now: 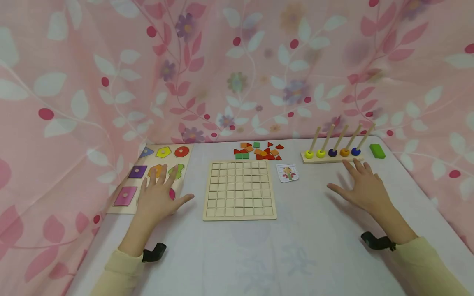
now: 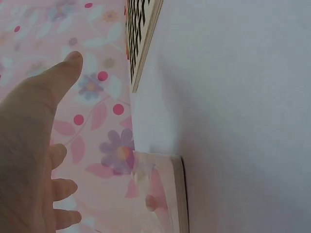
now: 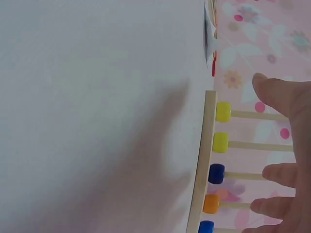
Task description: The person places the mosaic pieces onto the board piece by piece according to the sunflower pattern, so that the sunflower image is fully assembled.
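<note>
Spread fingers mark my left hand (image 1: 157, 199), which hovers over the wooden shape puzzle board (image 1: 148, 209) on the left and holds nothing. My right hand (image 1: 364, 187), also spread and holding nothing, is above the table just in front of the bead stacker (image 1: 314, 160). That stacker has upright pegs, each with a bead at its base: yellow, dark blue, orange and blue. Between the hands lies a wooden grid board (image 1: 240, 189) with bare square cells. A small paper card (image 1: 287, 173) with a flower-like picture is at its right. In the left wrist view the thumb (image 2: 65, 75) points away from the grid board.
Behind the grid board lie loose red, orange and green pieces (image 1: 259, 152), squares and triangles among them. A green block (image 1: 377, 151) sits right of the stacker. White cloth covers the table (image 1: 237, 255); a pink floral curtain (image 1: 237, 82) hangs behind and at the sides.
</note>
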`<state>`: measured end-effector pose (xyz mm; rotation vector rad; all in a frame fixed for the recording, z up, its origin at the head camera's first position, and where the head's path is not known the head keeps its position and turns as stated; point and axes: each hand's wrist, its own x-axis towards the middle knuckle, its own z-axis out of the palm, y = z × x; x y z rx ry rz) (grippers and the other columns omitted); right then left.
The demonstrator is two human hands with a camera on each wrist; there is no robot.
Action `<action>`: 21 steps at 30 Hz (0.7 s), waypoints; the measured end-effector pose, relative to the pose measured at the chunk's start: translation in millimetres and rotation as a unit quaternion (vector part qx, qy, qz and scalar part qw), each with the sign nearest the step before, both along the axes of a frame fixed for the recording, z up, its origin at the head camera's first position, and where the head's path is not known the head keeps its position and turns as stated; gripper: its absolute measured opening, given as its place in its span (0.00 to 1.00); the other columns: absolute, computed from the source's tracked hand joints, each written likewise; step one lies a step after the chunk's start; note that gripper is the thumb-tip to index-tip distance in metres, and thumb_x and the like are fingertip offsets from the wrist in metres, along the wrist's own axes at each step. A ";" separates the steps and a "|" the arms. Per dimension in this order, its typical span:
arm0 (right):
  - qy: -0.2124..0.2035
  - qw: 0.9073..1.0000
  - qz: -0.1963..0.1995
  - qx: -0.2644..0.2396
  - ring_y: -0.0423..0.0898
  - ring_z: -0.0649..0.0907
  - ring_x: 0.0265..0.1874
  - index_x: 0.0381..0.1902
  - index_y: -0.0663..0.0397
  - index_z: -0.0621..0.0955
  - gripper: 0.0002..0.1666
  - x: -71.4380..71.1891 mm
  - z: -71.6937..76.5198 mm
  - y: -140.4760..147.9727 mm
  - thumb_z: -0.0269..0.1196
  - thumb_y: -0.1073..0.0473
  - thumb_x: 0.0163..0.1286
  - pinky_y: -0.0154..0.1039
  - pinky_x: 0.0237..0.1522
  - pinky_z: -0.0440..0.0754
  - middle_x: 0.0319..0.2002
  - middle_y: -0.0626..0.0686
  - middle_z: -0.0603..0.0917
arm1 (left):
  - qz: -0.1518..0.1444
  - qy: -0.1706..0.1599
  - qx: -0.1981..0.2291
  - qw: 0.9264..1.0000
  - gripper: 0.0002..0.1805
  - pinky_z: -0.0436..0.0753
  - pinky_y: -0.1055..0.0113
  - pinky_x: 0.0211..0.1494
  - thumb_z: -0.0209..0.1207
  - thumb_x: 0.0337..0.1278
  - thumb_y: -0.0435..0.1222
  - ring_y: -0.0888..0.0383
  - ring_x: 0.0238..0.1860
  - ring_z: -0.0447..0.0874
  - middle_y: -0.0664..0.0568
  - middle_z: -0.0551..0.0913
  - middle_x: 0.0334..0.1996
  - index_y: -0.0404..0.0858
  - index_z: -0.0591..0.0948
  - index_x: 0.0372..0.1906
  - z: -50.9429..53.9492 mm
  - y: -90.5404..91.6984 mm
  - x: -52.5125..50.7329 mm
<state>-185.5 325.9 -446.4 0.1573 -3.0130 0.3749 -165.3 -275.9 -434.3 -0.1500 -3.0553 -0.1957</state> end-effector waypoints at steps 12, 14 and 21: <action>-0.007 0.963 0.034 -0.267 0.70 0.69 0.74 0.81 0.57 0.68 0.48 -21.4 5.7 -46.1 0.69 0.39 0.73 0.68 0.61 0.78 0.79 0.67 0.67 | -0.029 -0.039 0.219 0.974 0.60 0.68 0.36 0.74 0.71 0.56 0.64 0.34 0.77 0.66 0.40 0.64 0.82 0.36 0.60 0.84 -32.5 39.9 11.1; -0.003 0.958 0.044 -0.284 0.67 0.72 0.73 0.80 0.55 0.70 0.45 -27.7 5.1 -57.2 0.70 0.41 0.74 0.63 0.58 0.82 0.78 0.65 0.69 | -0.032 -0.051 0.257 0.965 0.59 0.70 0.38 0.74 0.73 0.56 0.62 0.36 0.77 0.68 0.41 0.65 0.81 0.37 0.62 0.84 -37.4 48.3 12.5; 0.029 0.948 0.079 -0.307 0.63 0.82 0.63 0.71 0.57 0.80 0.31 -59.9 -5.2 -86.9 0.70 0.52 0.75 0.38 0.49 0.80 0.69 0.63 0.81 | -0.018 -0.077 0.313 0.946 0.59 0.67 0.39 0.76 0.73 0.54 0.62 0.37 0.78 0.63 0.42 0.64 0.82 0.38 0.61 0.84 -48.6 69.6 16.4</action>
